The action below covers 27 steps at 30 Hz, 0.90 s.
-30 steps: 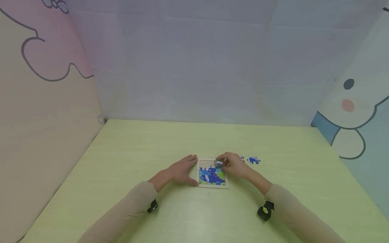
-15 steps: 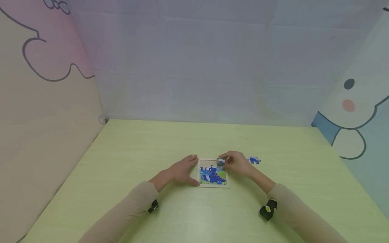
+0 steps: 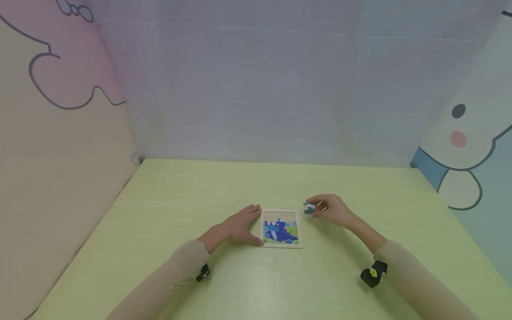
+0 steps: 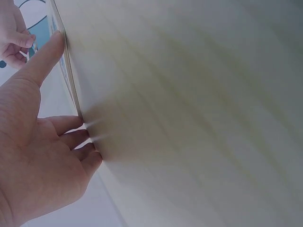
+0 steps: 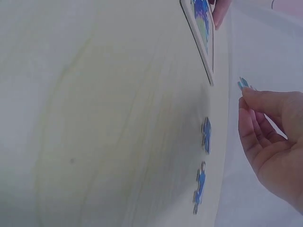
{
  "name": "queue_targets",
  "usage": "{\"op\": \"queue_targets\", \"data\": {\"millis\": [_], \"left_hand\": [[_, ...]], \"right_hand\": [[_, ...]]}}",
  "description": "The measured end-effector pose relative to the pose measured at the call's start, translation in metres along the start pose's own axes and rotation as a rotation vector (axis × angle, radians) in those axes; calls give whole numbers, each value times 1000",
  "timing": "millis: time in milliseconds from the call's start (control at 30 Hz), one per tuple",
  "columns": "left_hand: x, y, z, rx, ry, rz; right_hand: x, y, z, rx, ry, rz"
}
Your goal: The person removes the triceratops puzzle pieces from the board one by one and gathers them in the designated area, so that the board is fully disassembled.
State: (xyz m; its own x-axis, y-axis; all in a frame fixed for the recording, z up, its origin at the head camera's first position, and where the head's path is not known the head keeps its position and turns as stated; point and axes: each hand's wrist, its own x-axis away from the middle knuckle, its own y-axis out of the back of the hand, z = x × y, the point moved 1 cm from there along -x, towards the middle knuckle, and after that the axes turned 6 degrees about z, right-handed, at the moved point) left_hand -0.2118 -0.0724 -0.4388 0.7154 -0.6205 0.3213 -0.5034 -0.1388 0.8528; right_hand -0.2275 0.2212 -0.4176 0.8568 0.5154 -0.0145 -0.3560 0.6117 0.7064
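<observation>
A small wooden puzzle frame lies flat on the table. Blue dinosaur pieces fill its lower part, while bare board shows along the far strip. My left hand rests at the frame's left edge, thumb and fingers spread; the left wrist view shows the thumb and fingertips touching that side. Off the frame's far right corner, my right hand pinches a puzzle piece between thumb and fingers, held above the table. In the right wrist view this piece is seen nearly edge-on.
Two loose blue puzzle pieces, a nearer one and one closer to the frame, lie on the table below my right hand. That hand hides them in the head view. A pale wall stands behind the table.
My right hand has carried the pinched piece from over the frame's far right corner out to the right, above the table. My left hand has stayed at the frame's left edge.
</observation>
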Motion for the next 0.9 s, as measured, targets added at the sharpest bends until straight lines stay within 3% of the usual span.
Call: {"op": "queue_targets", "data": {"millis": [100, 200, 367, 667, 900], "left_hand": [[0, 0, 1, -5, 9, 1], [1, 0, 2, -9, 11, 1], [0, 0, 2, -6, 7, -1], [0, -1, 3, -1, 17, -6], [0, -1, 3, -2, 18, -7]], "right_hand": [[7, 9, -13, -36, 41, -22], [14, 19, -22, -77, 21, -19], [29, 36, -37, -127, -95, 2], [48, 54, -72, -51, -195, -43], [52, 58, -80, -26, -227, -16]]}}
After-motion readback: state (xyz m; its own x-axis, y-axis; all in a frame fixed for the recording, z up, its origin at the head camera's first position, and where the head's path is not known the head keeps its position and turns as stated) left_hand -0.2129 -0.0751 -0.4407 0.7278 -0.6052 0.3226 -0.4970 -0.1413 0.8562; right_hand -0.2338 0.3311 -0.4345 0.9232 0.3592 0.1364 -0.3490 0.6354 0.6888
